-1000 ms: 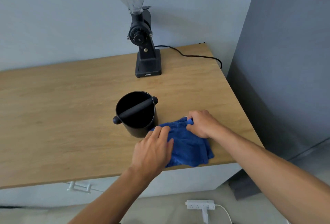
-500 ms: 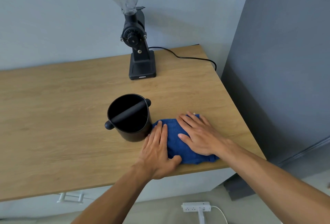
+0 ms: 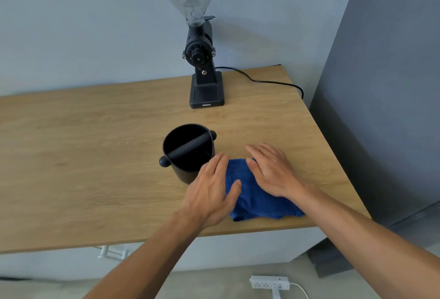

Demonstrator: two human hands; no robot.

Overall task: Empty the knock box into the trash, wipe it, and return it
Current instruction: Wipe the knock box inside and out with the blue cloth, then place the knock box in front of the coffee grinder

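- While both hands lie flat and open on a folded blue cloth [image 3: 257, 194] near the front edge of the wooden counter [image 3: 95, 155], the black knock box [image 3: 188, 153] stands upright just left of it, touching or nearly touching the cloth's near corner.
- Left hand [image 3: 212, 194]: fingers spread and extended, gripping nothing, fingertips close beside the box wall; whether they touch it cannot be told.
- Right hand [image 3: 271, 172]: palm down, fingers straight, pressing the cloth.
- Handling, as a judgement: the box looks rigid and moderately light, with smooth, possibly slippery sides; the round knobs at the ends of its crossbar [image 3: 188, 147], or the rim, offer the surest hold.
- The cloth appears soft and limp, likely to bunch when lifted.
- Writing: the coffee grinder [image 3: 202, 60] at the back carries a small brand mark on its base, reading roughly "MINIMEX"; too small to confirm.
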